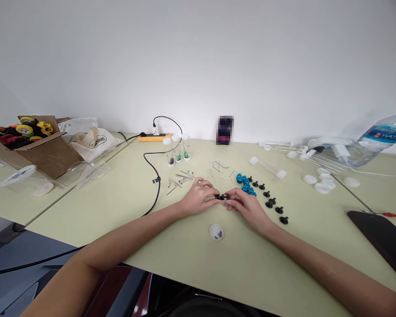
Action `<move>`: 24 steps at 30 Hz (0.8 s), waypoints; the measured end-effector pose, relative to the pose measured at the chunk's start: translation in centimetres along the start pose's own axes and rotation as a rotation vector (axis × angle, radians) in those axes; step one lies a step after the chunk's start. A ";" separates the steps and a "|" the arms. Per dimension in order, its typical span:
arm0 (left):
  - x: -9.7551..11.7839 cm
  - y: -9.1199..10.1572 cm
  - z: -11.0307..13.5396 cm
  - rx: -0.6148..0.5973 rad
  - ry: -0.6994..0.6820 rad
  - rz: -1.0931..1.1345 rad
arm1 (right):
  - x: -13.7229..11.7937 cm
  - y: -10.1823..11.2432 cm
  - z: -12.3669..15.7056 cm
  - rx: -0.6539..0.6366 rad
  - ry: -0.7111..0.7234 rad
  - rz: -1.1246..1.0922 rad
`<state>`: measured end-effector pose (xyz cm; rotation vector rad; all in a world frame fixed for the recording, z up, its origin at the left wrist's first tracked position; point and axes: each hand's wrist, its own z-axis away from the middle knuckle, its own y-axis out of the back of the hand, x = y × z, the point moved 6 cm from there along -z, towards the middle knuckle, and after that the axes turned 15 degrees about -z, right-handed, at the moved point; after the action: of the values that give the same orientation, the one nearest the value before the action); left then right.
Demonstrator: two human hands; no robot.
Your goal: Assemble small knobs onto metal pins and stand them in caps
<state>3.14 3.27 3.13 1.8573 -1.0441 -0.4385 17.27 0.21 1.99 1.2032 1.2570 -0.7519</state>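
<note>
Between my two hands is a small black part (pixel 220 197) with a thin metal rod running from its left end. My left hand (pixel 198 197) pinches the rod side, fingers closed. On the other end, the fingertips of my right hand (pixel 246 206) are closed around the black part. Just right of my right hand lie blue knobs (pixel 246 185) in a cluster. Beyond them, several black disc-shaped pieces with stems (pixel 269 202) form a slanting row. A shallow white cap (pixel 216 232) with small dark bits sits in front of my hands.
Thin metal rods (pixel 178 181) and bent hex keys (pixel 218 166) lie behind my hands. Clear tubes with white caps (pixel 176 152) stand near a yellow power strip (pixel 152 138). A cardboard box (pixel 49 152) is left; a water bottle (pixel 378 134) and loose white caps (pixel 323 185) are right.
</note>
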 end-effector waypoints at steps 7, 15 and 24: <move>0.0 0.1 -0.1 -0.013 0.005 0.022 | -0.4 -0.2 -0.1 -0.009 0.012 -0.001; 0.1 0.5 -0.2 -0.004 0.028 0.015 | -0.6 -0.2 0.1 0.005 0.014 0.020; 0.0 0.4 -0.1 0.033 0.032 0.038 | -0.9 0.1 0.1 0.020 0.060 0.052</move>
<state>3.04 3.21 3.57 1.8645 -1.0690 -0.3708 17.19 -0.07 2.85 1.2779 1.2652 -0.6961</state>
